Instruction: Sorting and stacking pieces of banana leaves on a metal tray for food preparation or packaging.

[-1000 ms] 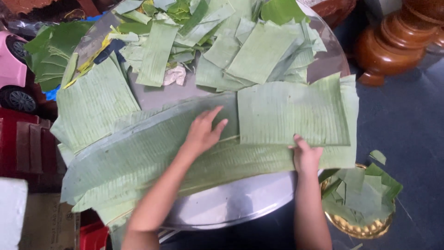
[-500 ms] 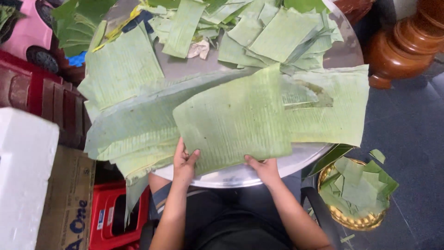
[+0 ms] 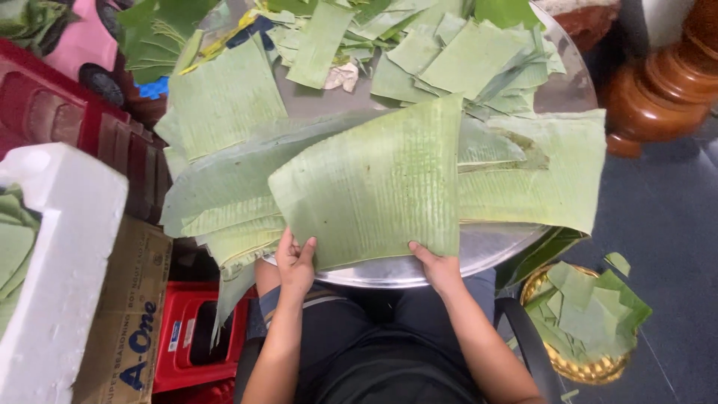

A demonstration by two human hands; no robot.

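i see a large cut piece of banana leaf [image 3: 374,187] lying on top of the heap, its near edge drawn to the front rim of the round metal worktop [image 3: 493,251]. my left hand [image 3: 295,262] has its fingers closed on the leaf's near left corner, thumb on top. my right hand [image 3: 437,269] pinches the near right corner, fingers curled under the edge. under this piece lie longer banana leaves [image 3: 217,187] spread across the worktop, and a broad one [image 3: 546,179] reaches out to the right. further back is a pile of smaller cut leaf pieces [image 3: 449,52]. by my right knee on the floor stands a golden basket [image 3: 580,366] holding leaf scraps. to my left are a white foam box [image 3: 60,262], a cardboard box [image 3: 123,314] and a red crate [image 3: 187,337]. a turned wooden furniture leg [image 3: 658,82] stands at the far right.
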